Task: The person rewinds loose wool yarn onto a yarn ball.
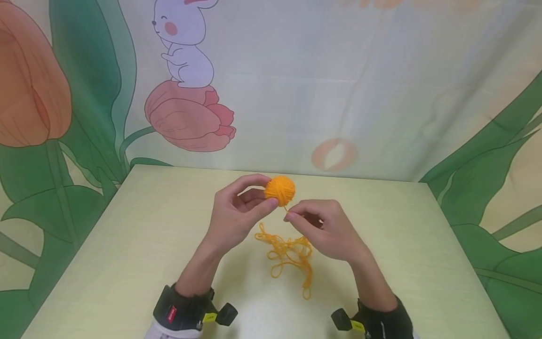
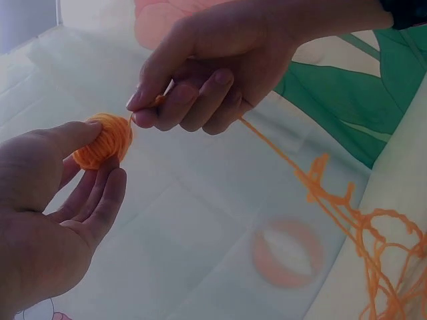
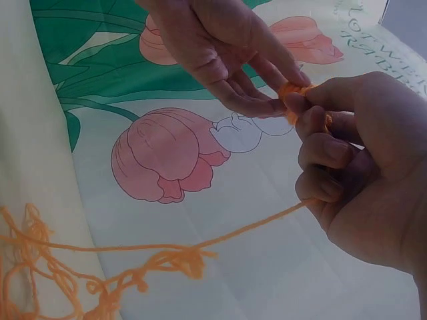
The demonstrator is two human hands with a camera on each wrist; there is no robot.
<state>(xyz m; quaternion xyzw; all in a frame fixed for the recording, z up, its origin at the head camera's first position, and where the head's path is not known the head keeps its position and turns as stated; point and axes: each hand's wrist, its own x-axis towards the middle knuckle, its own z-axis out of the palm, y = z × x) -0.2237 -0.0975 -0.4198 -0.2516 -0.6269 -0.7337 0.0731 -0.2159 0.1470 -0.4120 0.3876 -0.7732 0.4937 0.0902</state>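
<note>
A small wound ball of orange yarn is held up over the table by my left hand, its thumb and fingertips gripping the ball's sides. Close to the ball on the right, my right hand pinches the strand between thumb and index finger, with the other fingers curled. A short length of yarn spans from the ball to that pinch. From below the right hand's curled fingers the strand runs down to a loose, looped heap of the same yarn on the table.
The pale table reaches back to a hanging cloth printed with tulips, leaves and a rabbit. Each wrist wears a black strap with a small camera. The yarn heap lies between the two forearms.
</note>
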